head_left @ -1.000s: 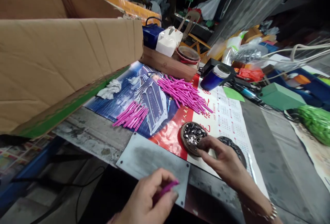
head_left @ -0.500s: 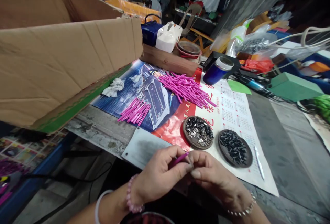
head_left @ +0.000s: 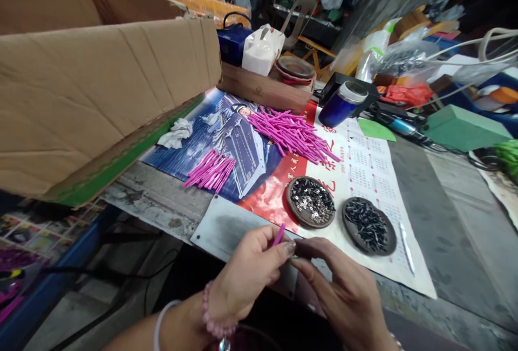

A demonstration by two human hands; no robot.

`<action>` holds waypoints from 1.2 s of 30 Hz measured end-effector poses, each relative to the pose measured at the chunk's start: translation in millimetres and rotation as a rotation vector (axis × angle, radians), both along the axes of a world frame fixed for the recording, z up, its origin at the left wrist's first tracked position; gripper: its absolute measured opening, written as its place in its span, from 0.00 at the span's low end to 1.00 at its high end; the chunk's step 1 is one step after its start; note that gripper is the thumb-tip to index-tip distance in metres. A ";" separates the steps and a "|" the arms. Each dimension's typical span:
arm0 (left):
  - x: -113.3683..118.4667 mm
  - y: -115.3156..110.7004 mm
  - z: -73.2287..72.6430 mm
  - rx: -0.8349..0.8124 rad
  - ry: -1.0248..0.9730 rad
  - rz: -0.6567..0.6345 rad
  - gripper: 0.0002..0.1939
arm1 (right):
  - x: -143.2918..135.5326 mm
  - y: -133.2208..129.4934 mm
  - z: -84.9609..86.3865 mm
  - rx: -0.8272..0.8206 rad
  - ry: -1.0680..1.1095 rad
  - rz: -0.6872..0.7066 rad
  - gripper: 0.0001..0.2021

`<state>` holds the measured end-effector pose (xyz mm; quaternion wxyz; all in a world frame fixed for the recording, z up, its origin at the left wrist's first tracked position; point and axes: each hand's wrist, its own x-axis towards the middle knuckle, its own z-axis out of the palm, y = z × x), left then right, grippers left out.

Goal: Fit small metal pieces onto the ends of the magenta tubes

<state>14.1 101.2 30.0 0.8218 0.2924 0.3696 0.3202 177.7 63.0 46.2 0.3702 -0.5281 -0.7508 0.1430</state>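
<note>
My left hand is closed around a thin pink stick, whose upper end pokes up between thumb and forefinger. Close against it, my right hand brings its thumb and forefinger together at the left fingertips. Whatever the right fingers pinch there is too small or hidden to make out. Ahead lie a large heap of pink sticks and a smaller pile of pink sticks. Nearer stand a round dish of small rings and dark pieces and a dish of dark slender pieces.
A large cardboard box takes up the left side. Beyond the calendar poster stand a wooden board and a blue jar. A white pen lies at right, with a green box farther off.
The pink stick has turned more upright in my left hand. My right hand has rolled over, its thumb and forefinger straighter than before. The view has shifted slightly.
</note>
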 end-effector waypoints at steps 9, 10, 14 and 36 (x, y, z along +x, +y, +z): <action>-2.8 -6.4 1.4 0.001 -0.054 -0.045 0.22 | 3.3 -3.8 -14.4 0.218 -0.151 -0.052 0.07; -4.1 -7.9 2.2 0.048 -0.019 -0.065 0.21 | 4.7 -5.4 -14.2 0.176 -0.132 -0.087 0.06; -11.1 -13.1 7.5 0.541 0.356 -0.158 0.10 | 10.6 -9.9 -4.1 -0.121 0.136 -0.176 0.03; -29.6 -20.3 14.6 1.483 1.021 -0.216 0.11 | 1.1 -9.5 8.2 -0.155 0.015 0.192 0.09</action>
